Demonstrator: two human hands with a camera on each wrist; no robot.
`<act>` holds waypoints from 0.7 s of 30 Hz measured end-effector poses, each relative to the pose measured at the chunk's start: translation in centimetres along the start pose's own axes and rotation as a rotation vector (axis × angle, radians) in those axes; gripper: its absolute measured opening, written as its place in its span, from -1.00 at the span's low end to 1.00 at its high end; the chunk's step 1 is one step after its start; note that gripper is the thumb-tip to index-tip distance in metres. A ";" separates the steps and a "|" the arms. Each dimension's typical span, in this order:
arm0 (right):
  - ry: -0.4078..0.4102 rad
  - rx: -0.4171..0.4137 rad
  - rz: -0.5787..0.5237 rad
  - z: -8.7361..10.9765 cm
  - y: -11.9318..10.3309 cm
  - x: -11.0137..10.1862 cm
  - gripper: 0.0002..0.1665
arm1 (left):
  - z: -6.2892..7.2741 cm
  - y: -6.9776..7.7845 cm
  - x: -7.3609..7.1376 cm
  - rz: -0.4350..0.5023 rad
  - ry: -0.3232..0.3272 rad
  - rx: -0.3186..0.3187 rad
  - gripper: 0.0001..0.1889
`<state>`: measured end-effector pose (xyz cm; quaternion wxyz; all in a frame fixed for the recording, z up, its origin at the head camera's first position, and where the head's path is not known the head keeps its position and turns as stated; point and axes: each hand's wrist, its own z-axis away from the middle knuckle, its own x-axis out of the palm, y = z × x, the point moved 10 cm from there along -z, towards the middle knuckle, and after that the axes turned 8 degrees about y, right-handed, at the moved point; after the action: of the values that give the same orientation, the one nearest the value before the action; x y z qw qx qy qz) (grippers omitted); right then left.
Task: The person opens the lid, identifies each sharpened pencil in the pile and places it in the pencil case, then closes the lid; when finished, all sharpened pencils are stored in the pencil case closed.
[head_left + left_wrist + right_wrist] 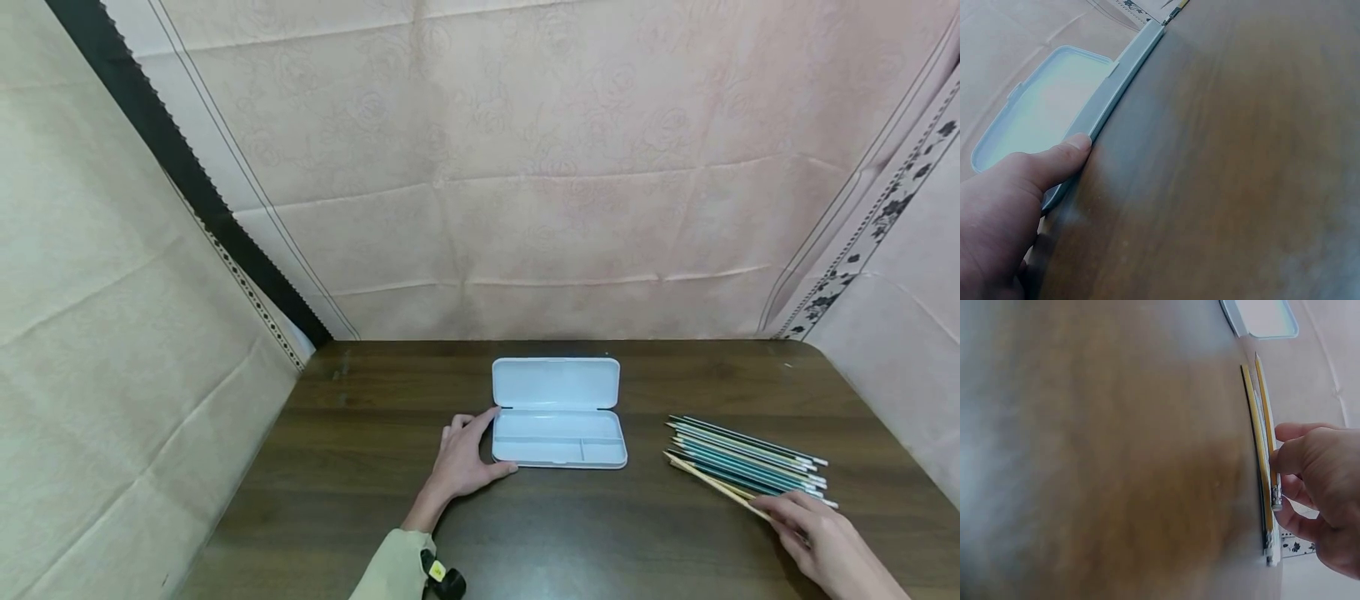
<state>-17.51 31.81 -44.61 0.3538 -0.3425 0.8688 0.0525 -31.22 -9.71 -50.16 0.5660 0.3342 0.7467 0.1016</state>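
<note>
A light-blue pencil case point(537, 452) lies with its lid point(557, 383) raised at the back; its compartments are bare. My left hand point(467, 461) grips the case by its left end, thumb on the front edge and forefinger near the hinge corner. In the left wrist view the thumb point(1063, 161) presses the case's front wall. To the right, my right hand point(821, 537) pinches a yellow pencil point(1263, 400) near its eraser end, between thumb and forefinger. That pencil slants along the near side of a row of pencils point(750, 463), teal, dark and yellow, with white eraser ends.
The brown wooden table point(360, 500) carries the case at the middle and the pencils at the right. Pale patterned cloth point(562, 167) hangs behind the far edge and along both sides. A black strap device point(442, 575) is on the left wrist.
</note>
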 end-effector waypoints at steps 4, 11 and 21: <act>0.017 -0.021 -0.005 -0.9 -0.5 0.4 -0.27 | 0.0 0.0 0.0 -0.001 -0.002 0.001 -0.06; 0.046 -0.077 -0.075 -3.4 -1.9 1.2 -0.38 | 0.0 -0.1 0.0 -0.004 0.002 -0.001 -0.05; -0.005 -0.084 -0.150 -6.4 -2.7 3.6 -0.39 | 0.1 0.1 -0.2 -0.007 0.010 0.011 -0.06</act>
<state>-21.36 25.55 -41.80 0.3443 -0.4208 0.8369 0.0631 -31.09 -9.79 -49.97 0.5607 0.3345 0.7512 0.0972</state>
